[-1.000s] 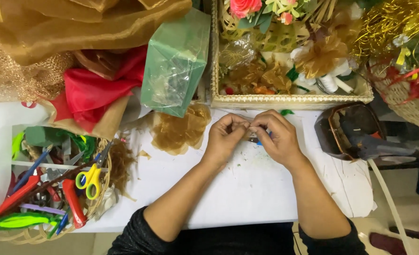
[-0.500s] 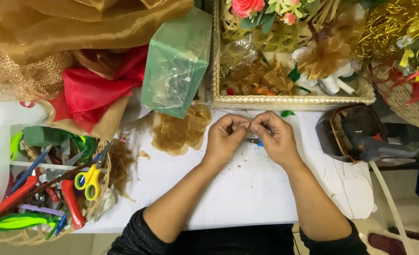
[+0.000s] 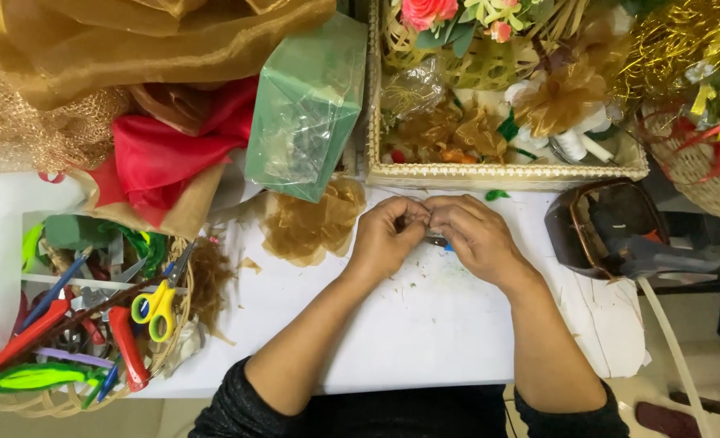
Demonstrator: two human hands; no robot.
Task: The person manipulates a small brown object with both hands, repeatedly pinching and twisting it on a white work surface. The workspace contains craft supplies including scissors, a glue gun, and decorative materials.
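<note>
A small item, too hidden to identify, is pinched between left hand (image 3: pixel 386 238) and right hand (image 3: pixel 475 237) mid white table (image 3: pixel 425 324); gold organza (image 3: pixel 311 223) at 9 o'clock, woven tray (image 3: pixel 498 172) at 12.

The scene is bright and evenly lit from above, with soft, diffuse light and no harsh glare on the white bench (image 3: pixel 425 324). Faint shadows lie just under the hands and along the forearms. The plastic wrap on the green block (image 3: pixel 307 105) catches pale sheen. Focus is sharp at the centre; the corners look slightly stretched by the wide lens, and the gold tinsel (image 3: pixel 676 40) is softly blurred.
</note>
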